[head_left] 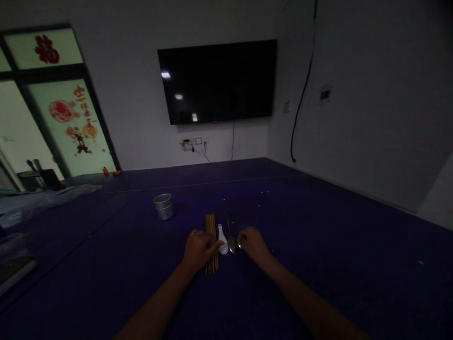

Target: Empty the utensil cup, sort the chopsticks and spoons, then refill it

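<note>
My left hand (197, 249) rests across a bundle of wooden chopsticks (212, 267), its thumb stretched apart from the fingers and reaching the bowl of a white soup spoon (222, 248). Right of that lies a metal spoon (231, 244), its bowl toward me and its handle pointing away. With my right hand (253, 243) I pinch a second metal spoon (239, 242) by the bowl; its dark handle also points away. The chopsticks and spoons lie side by side, roughly parallel. My hand covers part of the chopsticks.
A silver metal cup (163, 208) stands upright on the dark blue table (318, 226), beyond my left hand. Clear plastic wrapping (53, 200) and a dark container (49, 179) sit at the far left. Small white bits (259, 206) dot the surface. Walls border the back and right.
</note>
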The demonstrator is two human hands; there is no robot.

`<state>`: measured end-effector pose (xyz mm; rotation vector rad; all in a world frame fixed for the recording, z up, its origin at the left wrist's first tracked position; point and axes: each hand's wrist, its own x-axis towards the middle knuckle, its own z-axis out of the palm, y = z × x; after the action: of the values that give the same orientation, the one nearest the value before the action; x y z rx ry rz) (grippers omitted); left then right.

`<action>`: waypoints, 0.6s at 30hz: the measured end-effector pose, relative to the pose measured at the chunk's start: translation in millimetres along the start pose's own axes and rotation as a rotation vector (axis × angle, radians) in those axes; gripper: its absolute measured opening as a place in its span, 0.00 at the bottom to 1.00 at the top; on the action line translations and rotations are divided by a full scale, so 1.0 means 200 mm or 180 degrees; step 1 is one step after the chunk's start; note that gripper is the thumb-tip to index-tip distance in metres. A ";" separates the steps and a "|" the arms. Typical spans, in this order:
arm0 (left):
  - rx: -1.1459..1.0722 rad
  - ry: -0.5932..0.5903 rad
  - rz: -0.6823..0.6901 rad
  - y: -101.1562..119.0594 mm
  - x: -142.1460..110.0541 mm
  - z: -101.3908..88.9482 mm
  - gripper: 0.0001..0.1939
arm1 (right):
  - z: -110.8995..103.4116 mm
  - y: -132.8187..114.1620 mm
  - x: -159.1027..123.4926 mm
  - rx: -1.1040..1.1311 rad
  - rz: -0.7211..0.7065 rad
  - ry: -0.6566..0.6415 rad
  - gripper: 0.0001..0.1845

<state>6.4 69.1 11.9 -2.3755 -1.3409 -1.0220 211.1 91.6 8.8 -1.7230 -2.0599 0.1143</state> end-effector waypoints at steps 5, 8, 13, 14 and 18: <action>0.0022 -0.0094 -0.0013 -0.01 0.00 0.01 0.25 | -0.01 -0.02 0.00 0.0036 0.0037 -0.0006 0.14; 0.0086 -0.0075 -0.0009 -0.01 0.00 0.00 0.25 | -0.01 -0.02 -0.01 0.0043 0.0053 -0.0010 0.14; -0.0019 -0.0012 -0.0012 0.00 0.00 -0.01 0.23 | -0.02 -0.03 -0.02 0.0043 0.0060 -0.0007 0.14; -0.0037 0.0005 -0.0022 0.00 0.00 -0.01 0.22 | -0.03 -0.03 -0.02 0.0041 0.0056 -0.0006 0.14; -0.0002 0.0232 -0.0170 -0.03 0.01 0.01 0.18 | -0.05 -0.05 -0.04 0.0104 0.0101 0.0096 0.13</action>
<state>2.9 74.5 10.0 -2.2909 -1.3849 -1.1125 206.5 80.7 18.3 -1.7279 -1.9988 0.1301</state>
